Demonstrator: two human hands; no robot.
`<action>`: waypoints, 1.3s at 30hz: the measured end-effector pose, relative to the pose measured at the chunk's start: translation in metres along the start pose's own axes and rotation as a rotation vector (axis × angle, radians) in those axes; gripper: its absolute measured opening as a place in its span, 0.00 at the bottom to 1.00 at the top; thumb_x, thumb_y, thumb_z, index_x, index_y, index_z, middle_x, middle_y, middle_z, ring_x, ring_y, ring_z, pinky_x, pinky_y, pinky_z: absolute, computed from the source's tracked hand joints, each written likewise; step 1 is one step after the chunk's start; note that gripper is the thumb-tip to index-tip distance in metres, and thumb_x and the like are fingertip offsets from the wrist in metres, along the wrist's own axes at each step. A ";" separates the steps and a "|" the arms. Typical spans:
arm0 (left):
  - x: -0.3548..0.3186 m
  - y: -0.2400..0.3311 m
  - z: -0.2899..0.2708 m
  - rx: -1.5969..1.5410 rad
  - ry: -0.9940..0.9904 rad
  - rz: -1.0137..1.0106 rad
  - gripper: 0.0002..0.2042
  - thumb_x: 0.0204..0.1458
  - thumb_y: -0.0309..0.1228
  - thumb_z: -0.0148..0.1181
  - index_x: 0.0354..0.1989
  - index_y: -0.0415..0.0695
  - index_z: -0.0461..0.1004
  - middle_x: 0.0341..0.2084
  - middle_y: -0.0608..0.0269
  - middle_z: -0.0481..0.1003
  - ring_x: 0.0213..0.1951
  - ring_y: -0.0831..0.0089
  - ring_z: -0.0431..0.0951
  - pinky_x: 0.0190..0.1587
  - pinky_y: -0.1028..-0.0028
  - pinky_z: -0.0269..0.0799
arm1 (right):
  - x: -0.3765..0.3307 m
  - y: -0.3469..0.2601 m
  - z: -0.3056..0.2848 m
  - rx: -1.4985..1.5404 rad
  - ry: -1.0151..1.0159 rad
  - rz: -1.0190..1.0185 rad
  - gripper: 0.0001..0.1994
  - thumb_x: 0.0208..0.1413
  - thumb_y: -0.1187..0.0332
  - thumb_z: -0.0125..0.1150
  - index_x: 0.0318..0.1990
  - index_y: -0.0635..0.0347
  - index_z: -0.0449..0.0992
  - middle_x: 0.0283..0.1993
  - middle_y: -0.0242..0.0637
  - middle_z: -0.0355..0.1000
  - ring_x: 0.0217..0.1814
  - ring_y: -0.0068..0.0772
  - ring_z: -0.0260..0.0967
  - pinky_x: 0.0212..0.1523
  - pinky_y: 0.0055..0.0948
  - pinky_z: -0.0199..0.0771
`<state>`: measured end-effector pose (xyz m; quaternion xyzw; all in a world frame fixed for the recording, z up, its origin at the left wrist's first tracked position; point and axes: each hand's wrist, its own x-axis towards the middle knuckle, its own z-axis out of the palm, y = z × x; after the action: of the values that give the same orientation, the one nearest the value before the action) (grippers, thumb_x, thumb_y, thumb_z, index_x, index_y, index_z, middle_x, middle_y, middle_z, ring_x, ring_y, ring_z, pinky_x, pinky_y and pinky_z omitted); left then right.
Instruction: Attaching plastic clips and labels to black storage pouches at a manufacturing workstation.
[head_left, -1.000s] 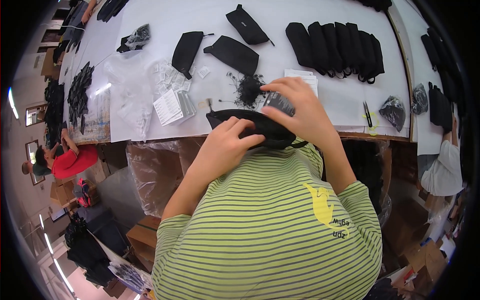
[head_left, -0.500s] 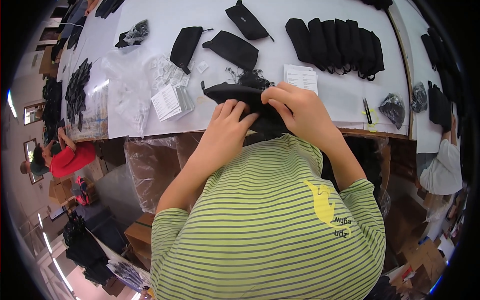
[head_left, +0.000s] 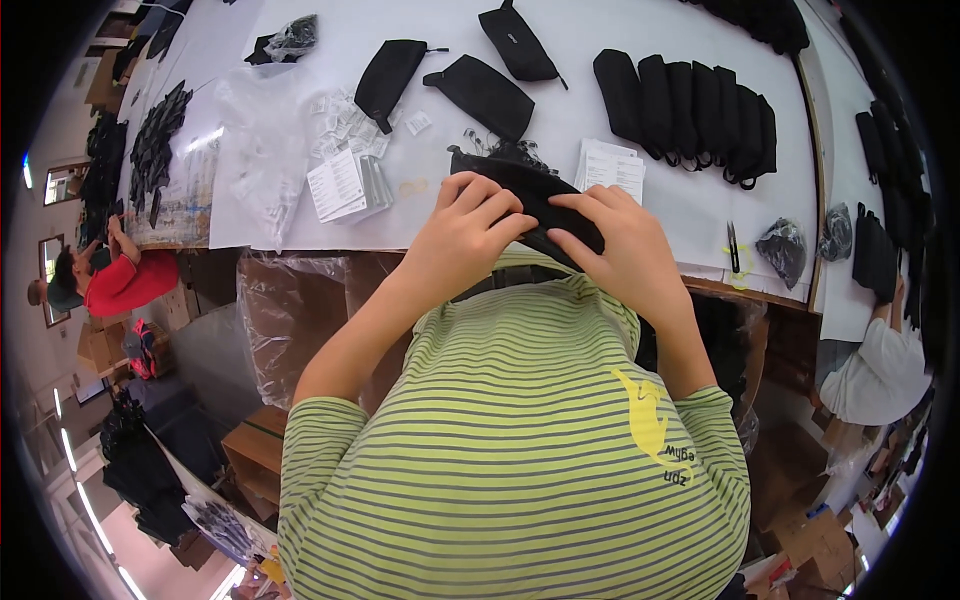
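Observation:
Both of my hands hold one black fabric pouch (head_left: 520, 185) at the near edge of the white table (head_left: 690, 215). My left hand (head_left: 462, 228) grips its left part with the fingers curled over the top. My right hand (head_left: 610, 245) pinches its right part; the fingertips of the two hands almost meet. Much of the pouch is hidden under my fingers. A small heap of black cord pieces (head_left: 505, 150) lies just behind it, and a stack of white cards (head_left: 610, 168) sits to the right.
A row of several black pouches (head_left: 690, 110) lies at the back right, three loose pouches (head_left: 485, 90) at the back centre. White leaflets (head_left: 345, 185), clear plastic bags (head_left: 260, 150) and small snips (head_left: 733, 247) lie on the table. Other people sit at the far left (head_left: 110, 280) and right (head_left: 880, 360).
The pouch has come closer to the table edge and my body. My right hand dropped from above it onto its right end, and both hands now close together on it.

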<state>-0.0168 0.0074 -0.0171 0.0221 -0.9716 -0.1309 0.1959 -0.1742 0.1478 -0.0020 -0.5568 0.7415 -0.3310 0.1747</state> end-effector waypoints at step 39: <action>-0.029 0.021 -0.030 -0.600 -0.465 -0.511 0.10 0.47 0.27 0.61 0.36 0.40 0.69 0.27 0.55 0.74 0.31 0.58 0.74 0.32 0.67 0.67 | -0.003 0.037 -0.037 0.510 -0.575 0.079 0.30 0.46 0.57 0.66 0.57 0.55 0.67 0.46 0.40 0.72 0.49 0.34 0.68 0.52 0.31 0.65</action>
<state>0.0221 0.0235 0.0042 0.1735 -0.8721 -0.4524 -0.0682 -0.2228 0.1671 -0.0013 -0.5365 0.5771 -0.3281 0.5210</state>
